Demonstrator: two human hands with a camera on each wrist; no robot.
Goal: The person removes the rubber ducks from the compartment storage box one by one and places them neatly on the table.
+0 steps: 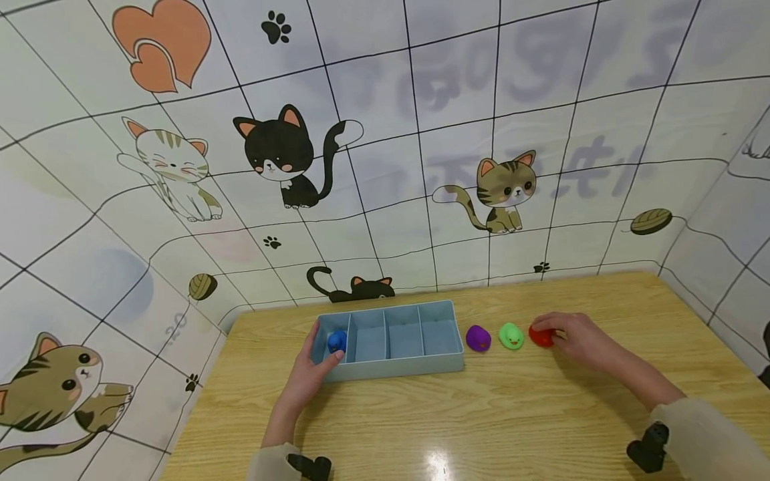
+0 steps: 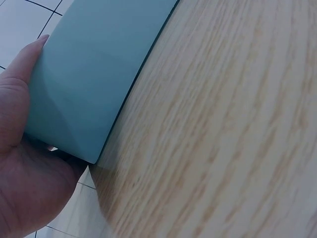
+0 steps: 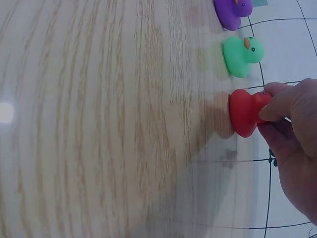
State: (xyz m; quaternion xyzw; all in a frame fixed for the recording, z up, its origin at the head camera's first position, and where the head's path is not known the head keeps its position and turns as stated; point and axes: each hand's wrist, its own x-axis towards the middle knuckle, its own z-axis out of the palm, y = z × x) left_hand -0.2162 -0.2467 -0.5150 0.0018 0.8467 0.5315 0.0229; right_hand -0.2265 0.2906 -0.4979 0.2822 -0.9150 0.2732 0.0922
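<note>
A grey-blue tray [image 1: 391, 367] with several compartments stands on the table, a blue toy duck [image 1: 337, 341] in its leftmost one. My left hand [image 1: 309, 374] grips the tray's left end, thumb over the front rim; in the left wrist view the tray's side wall [image 2: 99, 74] lies against the hand [image 2: 29, 173]. At the right, my right hand [image 1: 577, 339] pinches a red rubber duck [image 3: 242, 113] by its head between thumb and fingers. Between tray and red duck sit a purple duck [image 1: 478, 339] and a green duck [image 1: 511, 336], side by side.
The wooden table [image 1: 409, 421] meets a tiled-pattern wall [image 1: 391, 167] with cartoon cats just behind the tray. Another wall panel [image 1: 734, 267] rises past the table's right edge.
</note>
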